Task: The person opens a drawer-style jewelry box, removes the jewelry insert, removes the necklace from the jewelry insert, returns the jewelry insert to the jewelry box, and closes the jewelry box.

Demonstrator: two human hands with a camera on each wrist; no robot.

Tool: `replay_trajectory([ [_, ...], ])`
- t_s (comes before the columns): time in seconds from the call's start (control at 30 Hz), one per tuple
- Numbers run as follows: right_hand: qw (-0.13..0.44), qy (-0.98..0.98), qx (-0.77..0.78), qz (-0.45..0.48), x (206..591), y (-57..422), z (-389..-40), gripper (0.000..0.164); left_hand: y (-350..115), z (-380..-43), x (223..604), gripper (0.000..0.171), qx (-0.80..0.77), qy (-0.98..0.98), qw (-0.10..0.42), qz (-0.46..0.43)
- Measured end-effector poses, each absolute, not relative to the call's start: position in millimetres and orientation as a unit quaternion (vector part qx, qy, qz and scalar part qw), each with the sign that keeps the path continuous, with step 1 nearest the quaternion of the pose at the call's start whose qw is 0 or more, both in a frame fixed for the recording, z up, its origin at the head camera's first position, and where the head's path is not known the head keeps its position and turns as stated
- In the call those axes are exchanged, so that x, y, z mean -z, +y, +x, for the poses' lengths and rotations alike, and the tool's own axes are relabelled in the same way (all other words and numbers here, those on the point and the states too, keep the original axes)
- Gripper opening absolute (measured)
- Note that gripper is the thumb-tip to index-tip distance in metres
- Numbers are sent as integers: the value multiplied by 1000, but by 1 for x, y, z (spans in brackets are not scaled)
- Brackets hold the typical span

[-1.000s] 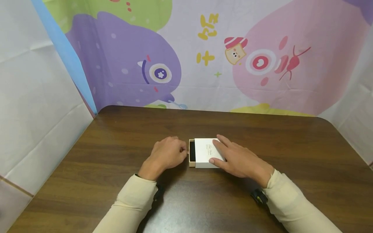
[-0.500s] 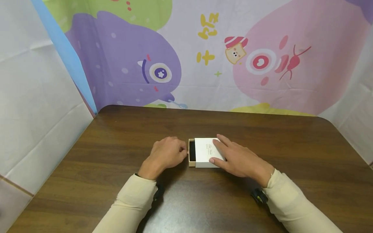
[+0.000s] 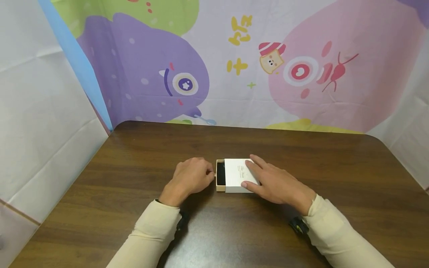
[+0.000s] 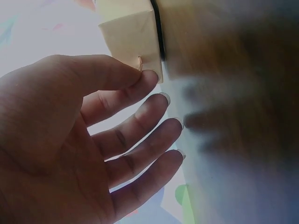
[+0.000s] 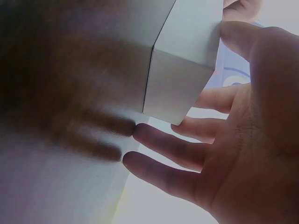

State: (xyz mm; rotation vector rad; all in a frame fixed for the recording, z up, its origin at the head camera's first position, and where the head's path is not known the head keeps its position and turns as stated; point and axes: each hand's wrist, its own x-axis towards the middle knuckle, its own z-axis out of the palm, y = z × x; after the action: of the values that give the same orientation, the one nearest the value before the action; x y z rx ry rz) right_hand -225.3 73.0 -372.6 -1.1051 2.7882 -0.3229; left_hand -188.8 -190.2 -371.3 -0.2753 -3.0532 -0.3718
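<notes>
A small white drawer box sits on the table, its white outer sleeve (image 3: 233,178) bearing printed lettering. From its left end a cream inner tray (image 3: 221,188) sticks out a little, with a black lining (image 3: 221,173) inside. My left hand (image 3: 192,175) pinches a thin ribbon pull loop (image 4: 140,63) on the tray's end between thumb and index finger; the other fingers are loosely bent. Over the sleeve's right part lies my right hand (image 3: 278,182), thumb and index finger resting on the top, fingers fairly straight. Most of the tray is hidden within the sleeve.
The brown wooden table (image 3: 214,230) runs back to a cartoon-printed cloth (image 3: 221,100). White cloth walls (image 3: 40,111) stand at the left and right sides. A dark wrist device (image 3: 298,225) shows below the right sleeve cuff.
The tray has slid slightly farther left out of the sleeve, with my left hand moving left along with it. My right hand stays almost still on the sleeve.
</notes>
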Motion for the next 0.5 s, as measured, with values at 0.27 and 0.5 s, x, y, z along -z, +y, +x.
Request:
replay_trajectory([
  [0.27, 66, 923, 112, -361, 372, 73, -226, 82, -191, -190, 372, 13, 122, -988, 30, -90],
  [0.5, 66, 922, 111, -365, 372, 73, -226, 81, -191, -190, 371, 16, 118, -989, 29, -88],
])
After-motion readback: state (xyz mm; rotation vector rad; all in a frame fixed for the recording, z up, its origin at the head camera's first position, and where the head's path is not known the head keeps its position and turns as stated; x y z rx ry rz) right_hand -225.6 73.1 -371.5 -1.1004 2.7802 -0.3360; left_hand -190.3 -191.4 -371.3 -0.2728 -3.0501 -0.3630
